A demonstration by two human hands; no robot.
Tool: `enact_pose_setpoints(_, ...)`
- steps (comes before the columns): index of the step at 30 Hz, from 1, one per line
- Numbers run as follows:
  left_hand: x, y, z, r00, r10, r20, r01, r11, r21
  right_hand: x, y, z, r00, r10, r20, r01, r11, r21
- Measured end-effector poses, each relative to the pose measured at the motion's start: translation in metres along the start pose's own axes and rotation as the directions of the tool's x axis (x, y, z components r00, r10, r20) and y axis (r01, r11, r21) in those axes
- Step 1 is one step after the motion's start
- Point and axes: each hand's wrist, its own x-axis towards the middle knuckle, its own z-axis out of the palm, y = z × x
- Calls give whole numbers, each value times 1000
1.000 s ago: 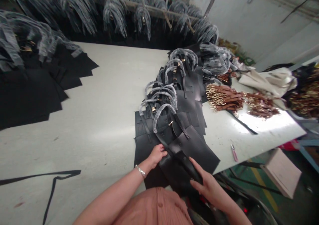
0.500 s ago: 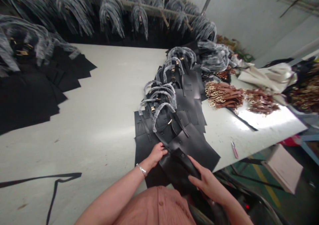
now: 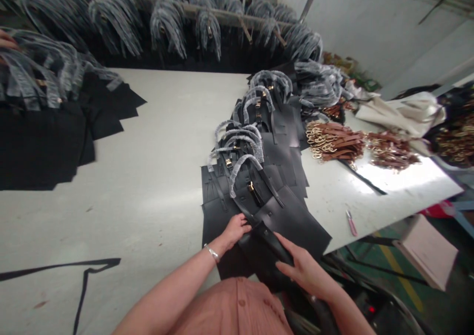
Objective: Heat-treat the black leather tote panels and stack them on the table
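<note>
Close to my body lies a black leather bag panel (image 3: 259, 261), its upper edge folded over. My left hand (image 3: 237, 230) is closed, fingers and thumb pinching the panel edge beside a black strap. My right hand (image 3: 301, 271) wraps round the folded leather on the right, thumb and fingers on either side of it. Beyond both hands, overlapping black bag panels (image 3: 296, 216) run up the table. Plastic-wrapped handles (image 3: 240, 169) arch over them, and a gold buckle (image 3: 251, 187) shows near the front handle.
On the left is another stack of black panels (image 3: 40, 147), with another person's hand (image 3: 6, 41) at its handles. Brown straps with gold clips (image 3: 335, 142) and a small pink-handled tool (image 3: 350, 223) lie on the right. Wrapped handles (image 3: 114, 19) hang along a back rail.
Another person's hand has come in at the far left, and the handles and panels there have shifted. The front gold buckle has turned. My hands keep nearly the same place and hold.
</note>
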Motion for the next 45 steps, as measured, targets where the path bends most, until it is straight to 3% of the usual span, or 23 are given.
enact_pose_setpoints(3,-2,-1,-1,999,-4,32,3,1000,16,15,-5,12,997,-16,-80,17,1000,14)
enact_pose_setpoints(6,-4,0,-2,999,-9,49,7,999,38,23,-5,11,983,-40,-179,37,999,-21)
enact_pose_setpoints(12,-3,4,1,998,-11,59,1,986,166,12,2,9,998,-40,39,42,998,-47)
enact_pose_setpoints(14,-3,6,3,999,-17,50,4,970,244,16,2,16,999,-46,-14,45,998,-38)
enact_pose_setpoints(17,-8,9,2,999,-36,6,30,911,411,27,5,18,979,-58,-196,49,998,-46)
enact_pose_setpoints(21,-24,24,-7,996,-2,-91,64,720,691,28,12,2,962,-8,-275,-4,999,-44)
enact_pose_setpoints(24,-22,47,-11,983,132,-125,40,513,858,23,16,-4,960,37,-277,-46,999,-24)
enact_pose_setpoints(27,4,73,-4,961,264,-76,-16,329,944,24,18,5,960,35,-279,-37,999,-4)
enact_pose_setpoints(32,56,91,12,941,336,-28,-27,156,987,26,24,25,966,-4,-257,8,1000,14)
enact_pose_setpoints(36,63,87,14,925,380,-30,-17,119,993,17,23,29,963,11,-270,-9,1000,8)
enact_pose_setpoints(42,66,94,-10,937,341,79,-136,149,979,9,7,11,973,55,-224,-56,998,1)
enact_pose_setpoints(45,54,100,-20,944,290,154,-215,190,958,4,3,6,969,87,-230,-88,996,6)
